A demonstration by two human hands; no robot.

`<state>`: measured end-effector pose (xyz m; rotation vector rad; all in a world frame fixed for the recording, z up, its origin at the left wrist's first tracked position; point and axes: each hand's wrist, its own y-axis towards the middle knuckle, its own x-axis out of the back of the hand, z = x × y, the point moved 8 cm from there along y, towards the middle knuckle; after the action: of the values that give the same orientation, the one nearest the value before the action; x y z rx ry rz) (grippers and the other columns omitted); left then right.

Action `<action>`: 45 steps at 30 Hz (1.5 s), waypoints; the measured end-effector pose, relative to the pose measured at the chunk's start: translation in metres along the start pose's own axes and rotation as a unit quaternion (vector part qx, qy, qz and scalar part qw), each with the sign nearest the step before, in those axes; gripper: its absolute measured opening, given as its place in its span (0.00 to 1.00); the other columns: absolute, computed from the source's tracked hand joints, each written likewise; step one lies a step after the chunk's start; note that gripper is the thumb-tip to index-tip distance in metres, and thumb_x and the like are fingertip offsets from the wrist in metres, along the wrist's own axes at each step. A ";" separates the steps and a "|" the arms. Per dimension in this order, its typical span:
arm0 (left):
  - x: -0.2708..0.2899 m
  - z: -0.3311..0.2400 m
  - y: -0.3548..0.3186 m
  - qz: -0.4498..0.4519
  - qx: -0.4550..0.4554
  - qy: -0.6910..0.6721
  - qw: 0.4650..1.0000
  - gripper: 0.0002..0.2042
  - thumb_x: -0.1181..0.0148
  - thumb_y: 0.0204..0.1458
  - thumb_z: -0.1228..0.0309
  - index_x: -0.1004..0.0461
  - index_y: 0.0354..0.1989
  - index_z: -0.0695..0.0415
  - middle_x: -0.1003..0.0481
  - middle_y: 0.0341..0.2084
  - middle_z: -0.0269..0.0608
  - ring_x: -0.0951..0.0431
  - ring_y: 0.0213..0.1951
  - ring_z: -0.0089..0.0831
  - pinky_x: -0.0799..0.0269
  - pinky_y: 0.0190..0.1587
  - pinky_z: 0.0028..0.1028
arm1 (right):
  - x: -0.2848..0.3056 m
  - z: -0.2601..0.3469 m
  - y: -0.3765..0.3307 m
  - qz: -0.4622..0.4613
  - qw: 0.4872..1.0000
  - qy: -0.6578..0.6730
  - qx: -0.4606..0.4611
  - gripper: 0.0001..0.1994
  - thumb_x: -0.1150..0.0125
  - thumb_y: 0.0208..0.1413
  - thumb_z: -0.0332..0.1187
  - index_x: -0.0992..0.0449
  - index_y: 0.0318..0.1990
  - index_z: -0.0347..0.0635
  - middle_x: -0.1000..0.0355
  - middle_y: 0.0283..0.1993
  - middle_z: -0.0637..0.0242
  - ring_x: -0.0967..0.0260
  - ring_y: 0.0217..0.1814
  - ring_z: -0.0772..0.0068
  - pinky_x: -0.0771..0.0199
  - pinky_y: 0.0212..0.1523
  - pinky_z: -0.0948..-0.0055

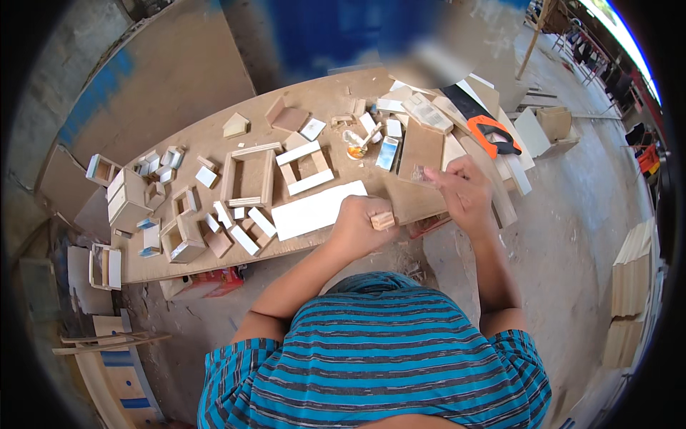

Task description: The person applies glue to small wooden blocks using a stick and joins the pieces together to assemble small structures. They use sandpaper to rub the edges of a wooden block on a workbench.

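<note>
My left hand [357,227] is closed around a small pale wood block [383,220] at the table's front edge, with the block's end poking out past the fingers. To its right, my right hand [465,194] is raised over the table edge, its fingers bent and drawn together. Something small and partly see-through shows at its fingertips, too unclear to name. Just left of my left hand lies a flat white board [314,210]. Beyond the right fingertips a brown panel [420,151] lies on the table.
The worktable [214,136] carries a square wooden frame [227,182], a white-edged frame [309,184] and several small wooden boxes at left. A small tub [354,150] stands beside a blue-and-white pack [386,153]. An orange-handled handsaw [487,136] lies on boards at right.
</note>
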<state>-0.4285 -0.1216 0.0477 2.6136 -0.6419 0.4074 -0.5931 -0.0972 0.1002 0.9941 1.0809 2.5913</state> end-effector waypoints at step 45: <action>-0.023 0.069 -0.106 -0.224 0.183 -0.499 0.817 0.15 0.40 0.51 0.74 0.32 0.47 0.58 0.26 0.37 0.38 0.25 0.44 0.33 0.30 0.55 0.37 | -0.133 -0.114 -0.054 0.147 0.979 -0.135 0.026 0.08 0.38 0.47 0.37 0.21 0.34 0.48 0.27 0.35 0.70 0.32 0.41 0.64 0.30 0.39 0.64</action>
<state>-0.3834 -0.0587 -0.0554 3.0900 -0.1822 -1.1734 -0.5689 -0.1744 -0.0641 1.5732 1.0001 2.5478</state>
